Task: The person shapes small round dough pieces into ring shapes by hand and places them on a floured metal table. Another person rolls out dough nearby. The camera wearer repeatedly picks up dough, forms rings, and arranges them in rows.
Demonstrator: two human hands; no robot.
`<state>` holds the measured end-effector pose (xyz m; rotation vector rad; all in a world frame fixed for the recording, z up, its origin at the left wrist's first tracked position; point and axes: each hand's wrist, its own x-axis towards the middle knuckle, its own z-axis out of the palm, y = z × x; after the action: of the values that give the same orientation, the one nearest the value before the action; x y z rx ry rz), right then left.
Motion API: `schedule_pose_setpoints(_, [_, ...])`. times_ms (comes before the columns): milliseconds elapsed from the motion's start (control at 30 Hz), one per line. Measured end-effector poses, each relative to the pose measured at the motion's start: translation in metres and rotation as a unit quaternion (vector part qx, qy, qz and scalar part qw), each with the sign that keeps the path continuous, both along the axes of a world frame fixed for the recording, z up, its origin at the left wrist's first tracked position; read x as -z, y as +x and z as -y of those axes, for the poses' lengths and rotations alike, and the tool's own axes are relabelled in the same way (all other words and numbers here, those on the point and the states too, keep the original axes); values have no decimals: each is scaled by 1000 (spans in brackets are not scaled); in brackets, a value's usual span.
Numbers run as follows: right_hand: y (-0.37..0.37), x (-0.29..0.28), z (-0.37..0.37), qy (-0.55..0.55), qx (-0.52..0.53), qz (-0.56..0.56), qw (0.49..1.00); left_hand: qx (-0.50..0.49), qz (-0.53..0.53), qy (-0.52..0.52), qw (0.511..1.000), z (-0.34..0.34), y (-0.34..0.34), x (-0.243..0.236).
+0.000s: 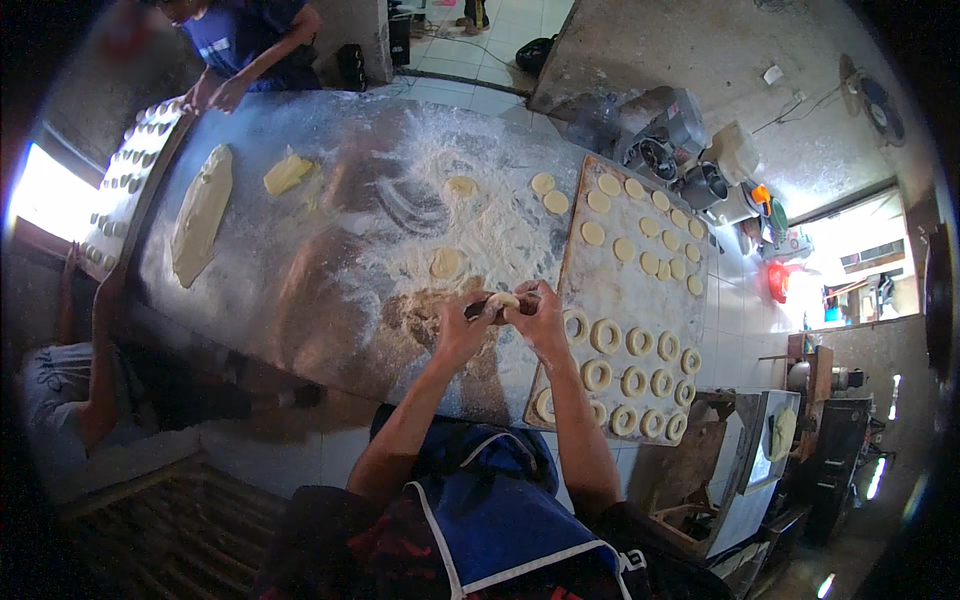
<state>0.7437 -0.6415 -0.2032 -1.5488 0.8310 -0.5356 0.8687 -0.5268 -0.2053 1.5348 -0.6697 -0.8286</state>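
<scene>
Between my two hands, just above the floured metal table [330, 340], is a small piece of pale dough [503, 300], curved like a ring. My left hand [468, 322] grips its left side, and my right hand [540, 318] grips the right side; fingers of both are curled round it. Beyond my left hand a flat dough disc [447, 263] lies in the flour, with another dough disc [462, 187] farther back. To my right a floured wooden board [620, 290] carries rows of dough rings [634, 381] at its near end and small dough rounds [624, 249] at its far end.
A long dough slab [203, 215] and a yellow lump [288, 175] lie on the table's left part. One co-worker [250, 45] stands at the far left corner beside a tray of dough pieces [130, 180]; another person [75, 390] is at the left. Buckets and pots [703, 183] stand beyond the board.
</scene>
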Motion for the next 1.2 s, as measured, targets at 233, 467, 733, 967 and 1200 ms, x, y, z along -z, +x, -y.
schedule_pose_setpoints(233, [19, -33, -24, -8, 19, 36, 999, -35, -189, -170, 967, 5, -4, 14])
schedule_pose_setpoints(467, [10, -37, -16, 117, -121, 74, 983, 32, -455, -157, 876, -5, 6, -1])
schedule_pose_setpoints(733, [-2, 15, -7, -36, -27, 58, 997, 27, -301, -241, 922, 19, -2, -12])
schedule_pose_setpoints(967, [-25, -26, 2, 194, 23, 162, 967, -5, 130, -106, 986, 51, -33, -14])
schedule_pose_setpoints(1200, [-43, -26, 12, 196, 160, 18, 967, -47, -334, -83, 938, 77, -80, -6])
